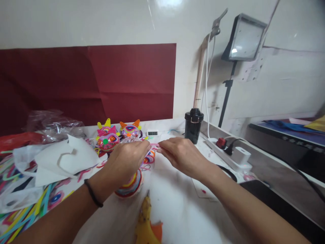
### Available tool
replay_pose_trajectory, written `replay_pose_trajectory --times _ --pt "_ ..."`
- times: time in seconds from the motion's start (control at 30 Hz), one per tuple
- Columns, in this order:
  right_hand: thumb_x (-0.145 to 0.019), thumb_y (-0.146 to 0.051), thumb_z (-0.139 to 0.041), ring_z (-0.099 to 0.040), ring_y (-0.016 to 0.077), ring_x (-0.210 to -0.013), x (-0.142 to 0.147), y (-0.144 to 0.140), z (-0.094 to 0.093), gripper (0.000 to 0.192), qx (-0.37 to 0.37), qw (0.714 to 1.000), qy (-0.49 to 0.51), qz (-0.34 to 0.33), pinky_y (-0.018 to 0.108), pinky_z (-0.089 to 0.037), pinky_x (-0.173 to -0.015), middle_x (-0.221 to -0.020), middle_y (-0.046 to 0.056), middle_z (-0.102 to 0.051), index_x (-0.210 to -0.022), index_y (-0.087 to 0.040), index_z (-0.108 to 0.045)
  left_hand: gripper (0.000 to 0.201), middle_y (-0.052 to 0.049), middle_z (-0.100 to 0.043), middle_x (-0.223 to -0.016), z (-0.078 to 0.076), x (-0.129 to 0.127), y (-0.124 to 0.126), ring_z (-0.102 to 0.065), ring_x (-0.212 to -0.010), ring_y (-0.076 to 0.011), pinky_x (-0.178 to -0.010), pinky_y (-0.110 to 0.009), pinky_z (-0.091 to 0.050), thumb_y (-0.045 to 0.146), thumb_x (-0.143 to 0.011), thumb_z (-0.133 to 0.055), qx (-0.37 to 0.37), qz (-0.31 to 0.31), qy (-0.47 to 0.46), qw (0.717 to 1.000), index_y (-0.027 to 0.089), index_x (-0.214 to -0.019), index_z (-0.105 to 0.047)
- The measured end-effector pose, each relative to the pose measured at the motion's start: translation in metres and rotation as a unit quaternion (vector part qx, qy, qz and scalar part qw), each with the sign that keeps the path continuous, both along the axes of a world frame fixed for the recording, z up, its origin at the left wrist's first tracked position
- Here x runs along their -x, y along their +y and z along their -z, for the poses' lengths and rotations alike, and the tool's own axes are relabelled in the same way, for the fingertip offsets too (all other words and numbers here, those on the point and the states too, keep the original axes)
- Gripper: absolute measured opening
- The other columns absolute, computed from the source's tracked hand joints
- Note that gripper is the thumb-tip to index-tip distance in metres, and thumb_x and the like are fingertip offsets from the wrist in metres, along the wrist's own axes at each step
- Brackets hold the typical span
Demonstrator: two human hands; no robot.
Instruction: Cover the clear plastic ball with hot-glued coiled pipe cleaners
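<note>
Left of a yellow-and-orange glue gun (pixel 144 220), flat multicoloured strips (pixel 42 203) are lying heaped, presumably within ready reach. A left hand (pixel 128 156), back upward, is pinching a thin pink strip (pixel 154 145) beyond the gun. Just left of the nozzle, a round rainbow-striped craft piece (pixel 129 187) is resting on the white tabletop (pixel 167 206). The gun is pointing away, likely for easy pickup. Right of it, the right hand (pixel 181 150) is angling inward, also pinching the strip, apparently steadying it between both grips.

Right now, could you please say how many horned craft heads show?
3: the pink-horned head, the yellow-horned head behind it, and the orange-horned head to their right; more may be hidden.
</note>
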State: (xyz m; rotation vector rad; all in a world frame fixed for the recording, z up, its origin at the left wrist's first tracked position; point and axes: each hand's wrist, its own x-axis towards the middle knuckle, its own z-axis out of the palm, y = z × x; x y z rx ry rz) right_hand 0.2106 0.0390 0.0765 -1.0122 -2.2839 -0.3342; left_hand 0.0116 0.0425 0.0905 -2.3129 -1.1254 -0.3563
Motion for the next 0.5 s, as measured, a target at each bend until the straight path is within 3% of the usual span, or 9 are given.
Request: replay_pose_trajectory --times 0.17,0.27,0.37,0.5 --pt "-0.088 -0.009 -0.044 -0.048 0.0129 -0.054 0.004 -0.003 0.002 0.024 0.007 0.999 0.032 -0.016 0.025 -0.031 -0.056 -0.057 0.0 -0.056 -0.069 -0.017 -0.057 0.026 -0.004 -0.073 -0.08 0.001 0.007 -0.009 -0.069 -0.071 -0.0193 -0.058 -0.026 -0.045 0.029 -0.095 -0.037 0.049 0.01 -0.113 0.992 0.02 -0.096 -0.061" --pt "-0.091 -0.01 -0.042 -0.051 0.0122 -0.052 0.004 -0.006 0.002 0.027 0.012 0.998 0.051 -0.022 0.024 -0.033 -0.056 -0.058 0.001 -0.058 -0.069 -0.015 -0.057 0.029 -0.003 -0.072 -0.074 0.003 0.015 -0.015 -0.068 -0.067 -0.0181 -0.059 -0.026 -0.045 0.029 -0.096 -0.036 0.079 0.032 -0.158 0.984 0.018 -0.088 -0.062" --pt "-0.094 -0.015 -0.044 -0.055 0.0126 -0.055 0.005 -0.008 0.001 0.026 0.018 0.998 0.051 -0.043 0.024 -0.034 -0.057 -0.062 0.002 -0.062 -0.073 -0.015 -0.06 0.034 -0.004 -0.072 -0.073 0.005 0.019 -0.02 -0.067 -0.067 -0.0192 -0.06 -0.027 -0.044 0.03 -0.096 -0.036 0.046 0.033 -0.151 0.987 0.018 -0.081 -0.063" --pt "-0.097 -0.028 -0.046 -0.058 0.0131 -0.064 0.007 -0.013 -0.003 0.025 0.017 0.995 0.047 -0.081 0.024 -0.035 -0.06 -0.072 0.002 -0.066 -0.083 -0.017 -0.064 0.032 -0.005 -0.074 -0.078 0.005 0.02 -0.026 -0.066 -0.068 -0.0191 -0.062 -0.027 -0.043 0.031 -0.095 -0.038 0.011 0.037 -0.166 0.985 0.019 -0.085 -0.065"
